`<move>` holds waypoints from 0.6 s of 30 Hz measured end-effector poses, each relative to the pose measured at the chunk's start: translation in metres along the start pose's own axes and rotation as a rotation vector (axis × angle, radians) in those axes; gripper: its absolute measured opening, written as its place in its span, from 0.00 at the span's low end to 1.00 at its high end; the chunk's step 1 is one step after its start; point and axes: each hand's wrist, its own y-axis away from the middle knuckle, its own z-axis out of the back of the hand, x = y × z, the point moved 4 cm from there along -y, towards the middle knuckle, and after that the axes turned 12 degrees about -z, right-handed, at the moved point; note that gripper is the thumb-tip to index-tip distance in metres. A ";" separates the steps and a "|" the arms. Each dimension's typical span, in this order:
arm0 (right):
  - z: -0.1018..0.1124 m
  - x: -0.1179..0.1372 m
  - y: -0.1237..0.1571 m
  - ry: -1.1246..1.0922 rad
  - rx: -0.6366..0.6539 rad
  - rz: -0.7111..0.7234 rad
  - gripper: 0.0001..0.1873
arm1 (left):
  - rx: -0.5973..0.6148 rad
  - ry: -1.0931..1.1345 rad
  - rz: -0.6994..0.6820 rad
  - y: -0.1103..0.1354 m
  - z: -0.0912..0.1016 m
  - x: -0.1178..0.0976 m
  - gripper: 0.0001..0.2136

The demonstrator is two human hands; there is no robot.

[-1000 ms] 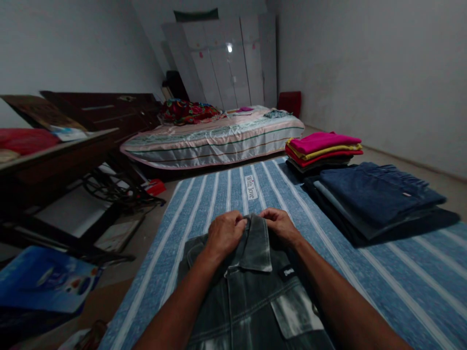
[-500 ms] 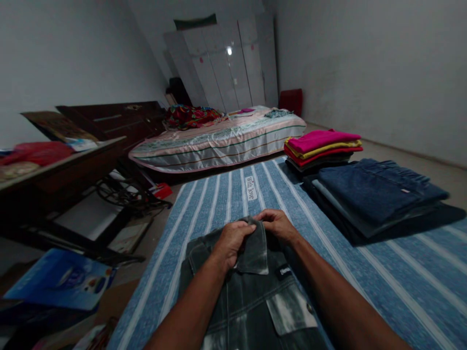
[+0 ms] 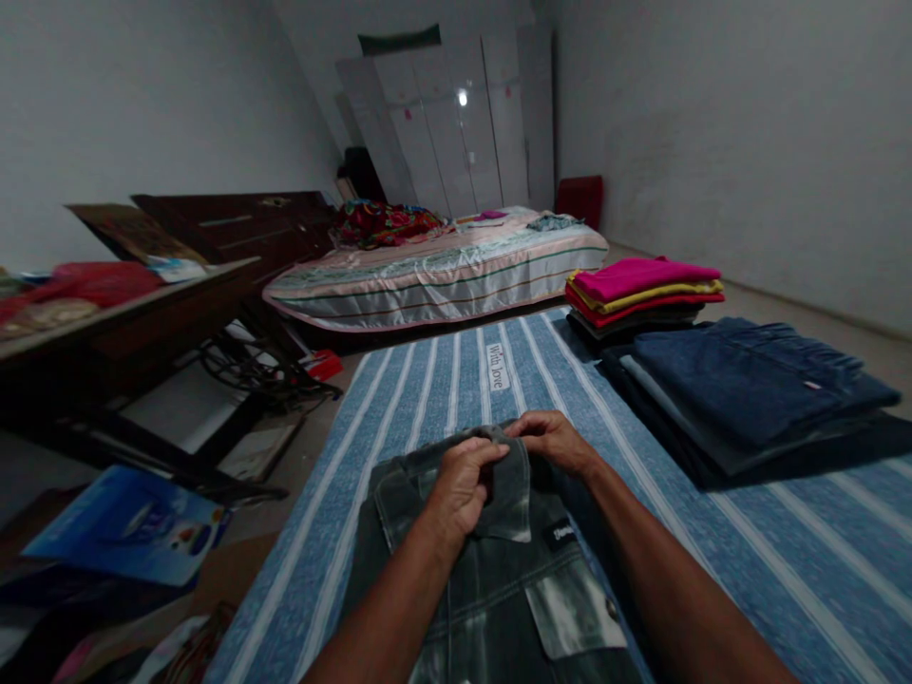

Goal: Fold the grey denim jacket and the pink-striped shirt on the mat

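Note:
A dark grey-green denim jacket (image 3: 491, 594) with a pale chest-pocket flap and a small dark label lies front up before me, its collar at the far end. My left hand (image 3: 466, 480) is closed on the collar (image 3: 509, 494), thumb and fingers pinching near its middle. Right beside it, my right hand (image 3: 552, 440) pinches the collar's far right edge. The two hands almost touch. My forearms cover parts of the jacket's sides, and its lower end runs out of view.
The jacket lies on a blue striped bedsheet (image 3: 399, 418). To the right are a stack of folded jeans (image 3: 741, 380) and a pile of bright folded clothes (image 3: 648, 280). A desk (image 3: 206, 280) stands left, with a blue box (image 3: 135, 527) below. Behind is another bed (image 3: 442, 285).
Both hands keep hold of the collar with only slight finger shifts. The whole view has shifted a little, so most things appear slightly farther right.

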 end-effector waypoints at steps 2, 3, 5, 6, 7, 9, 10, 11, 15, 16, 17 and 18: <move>-0.003 0.003 0.001 0.010 0.028 0.015 0.12 | -0.023 0.072 0.034 -0.001 -0.001 0.002 0.09; -0.004 0.004 0.002 0.010 0.040 0.031 0.11 | -0.037 0.088 0.046 -0.002 -0.001 0.002 0.10; -0.007 0.007 0.003 0.009 0.059 0.063 0.11 | -0.058 0.101 0.046 -0.003 -0.003 0.004 0.10; -0.008 0.008 0.003 0.009 0.068 0.069 0.11 | -0.071 0.107 0.034 -0.004 -0.003 0.004 0.09; -0.008 0.008 0.003 0.010 0.076 0.069 0.11 | -0.088 0.114 0.023 -0.004 -0.003 0.004 0.09; -0.009 0.008 0.004 0.010 0.091 0.060 0.11 | -0.134 0.124 0.003 -0.003 -0.004 0.004 0.08; -0.009 0.008 0.004 0.012 0.098 0.057 0.11 | -0.154 0.124 -0.004 -0.002 -0.003 0.004 0.07; -0.009 0.008 0.005 0.014 0.103 0.055 0.11 | -0.170 0.122 -0.010 -0.001 -0.003 0.004 0.06; -0.007 0.009 0.005 0.021 0.119 0.043 0.10 | -0.192 0.112 -0.037 0.003 -0.003 0.003 0.04; -0.006 0.009 0.006 0.021 0.130 0.037 0.11 | -0.193 0.111 -0.049 0.003 -0.003 0.003 0.04; -0.005 0.010 0.006 0.024 0.142 0.031 0.11 | -0.191 0.107 -0.063 0.004 -0.003 0.004 0.04; -0.005 0.010 0.006 0.029 0.154 0.027 0.11 | -0.185 0.100 -0.079 0.004 -0.003 0.004 0.05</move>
